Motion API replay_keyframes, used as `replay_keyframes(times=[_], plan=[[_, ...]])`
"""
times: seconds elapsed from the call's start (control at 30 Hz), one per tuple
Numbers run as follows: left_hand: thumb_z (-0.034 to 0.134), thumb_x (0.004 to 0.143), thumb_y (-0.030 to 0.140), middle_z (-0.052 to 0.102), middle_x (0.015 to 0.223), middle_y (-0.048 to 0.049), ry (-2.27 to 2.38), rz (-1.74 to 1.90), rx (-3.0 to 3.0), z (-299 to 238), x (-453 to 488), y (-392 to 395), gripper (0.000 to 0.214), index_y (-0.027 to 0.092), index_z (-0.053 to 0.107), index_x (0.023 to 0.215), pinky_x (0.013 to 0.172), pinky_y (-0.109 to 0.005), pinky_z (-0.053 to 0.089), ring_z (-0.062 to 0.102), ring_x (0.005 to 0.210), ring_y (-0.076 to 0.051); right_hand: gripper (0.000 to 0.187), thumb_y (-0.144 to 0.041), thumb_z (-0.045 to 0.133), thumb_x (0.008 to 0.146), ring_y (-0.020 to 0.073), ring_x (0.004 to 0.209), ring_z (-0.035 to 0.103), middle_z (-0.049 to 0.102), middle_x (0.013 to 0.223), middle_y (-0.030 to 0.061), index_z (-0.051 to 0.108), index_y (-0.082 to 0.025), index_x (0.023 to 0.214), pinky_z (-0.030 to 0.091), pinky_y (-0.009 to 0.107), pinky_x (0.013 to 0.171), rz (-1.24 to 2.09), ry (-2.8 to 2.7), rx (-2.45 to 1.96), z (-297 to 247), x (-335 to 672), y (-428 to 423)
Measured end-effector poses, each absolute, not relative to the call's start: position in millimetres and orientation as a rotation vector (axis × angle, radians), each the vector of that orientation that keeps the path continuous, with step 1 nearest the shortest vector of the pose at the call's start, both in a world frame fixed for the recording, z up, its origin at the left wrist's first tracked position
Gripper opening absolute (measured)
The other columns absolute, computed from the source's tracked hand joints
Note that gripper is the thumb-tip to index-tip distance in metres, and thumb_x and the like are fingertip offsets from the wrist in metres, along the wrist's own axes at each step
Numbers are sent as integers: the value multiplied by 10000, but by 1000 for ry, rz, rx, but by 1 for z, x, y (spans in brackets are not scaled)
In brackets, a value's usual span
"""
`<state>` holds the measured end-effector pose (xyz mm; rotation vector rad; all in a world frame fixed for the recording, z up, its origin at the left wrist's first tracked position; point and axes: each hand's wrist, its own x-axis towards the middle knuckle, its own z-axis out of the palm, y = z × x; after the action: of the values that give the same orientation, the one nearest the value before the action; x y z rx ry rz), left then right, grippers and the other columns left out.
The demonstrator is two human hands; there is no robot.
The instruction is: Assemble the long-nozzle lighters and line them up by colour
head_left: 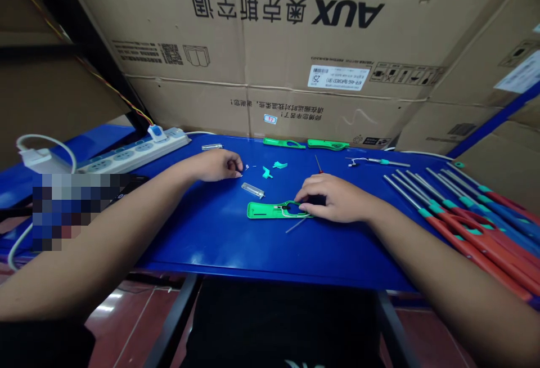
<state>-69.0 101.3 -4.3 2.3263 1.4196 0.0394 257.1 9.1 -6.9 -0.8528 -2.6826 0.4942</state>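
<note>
My right hand rests on the right end of a green plastic handle shell lying flat on the blue table, fingers curled over a thin wire fitted into it. My left hand is closed in a pinch on a tiny part near some small white bits; I cannot make out what it holds. A clear plastic tube lies between the hands. Two small teal pieces sit just behind it.
Two more green shells lie at the table's back edge by the cardboard boxes. A row of long red and blue handled tools fills the right side. A white power strip sits back left.
</note>
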Motion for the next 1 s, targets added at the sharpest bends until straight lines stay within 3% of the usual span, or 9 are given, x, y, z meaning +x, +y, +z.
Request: replay_keyframes(times=[0.27,0.43,0.63,0.8,1.0], plan=[[587,773,374,724,844,-40,1355,96,2404,-5,-54,92,255,181,701,897,648,-249,427,621,709,-162,175,-285,633,915,169,873,652,723,947,49,736,-202,1029,499,329,804,487,-2607,-913,-8,253,7],[592,825,458,675,843,-19,1064,373,2132,1,-26,64,294,175,640,887,726,-259,458,599,763,-151,124,-277,663,890,137,744,640,714,828,30,739,-188,932,491,281,715,426,-2346,-1006,-7,237,3],[609,865,482,568,767,9,850,451,1930,3,2,31,320,163,601,875,648,-249,406,502,688,-122,113,-299,731,842,113,657,634,706,743,-4,714,-188,827,483,241,640,535,-2142,-1012,-6,219,-6],[601,884,456,625,813,-6,822,431,1957,-2,5,28,302,157,631,908,717,-272,456,550,738,-135,112,-280,697,864,109,643,628,704,720,-9,713,-191,798,472,228,611,574,-2122,-1028,-5,219,-8],[597,894,346,725,994,-63,802,550,1916,0,8,25,288,152,697,1083,819,-311,500,643,868,-164,77,-216,630,891,138,723,634,692,787,20,670,-186,832,492,270,685,262,-2134,-950,-9,222,-3]])
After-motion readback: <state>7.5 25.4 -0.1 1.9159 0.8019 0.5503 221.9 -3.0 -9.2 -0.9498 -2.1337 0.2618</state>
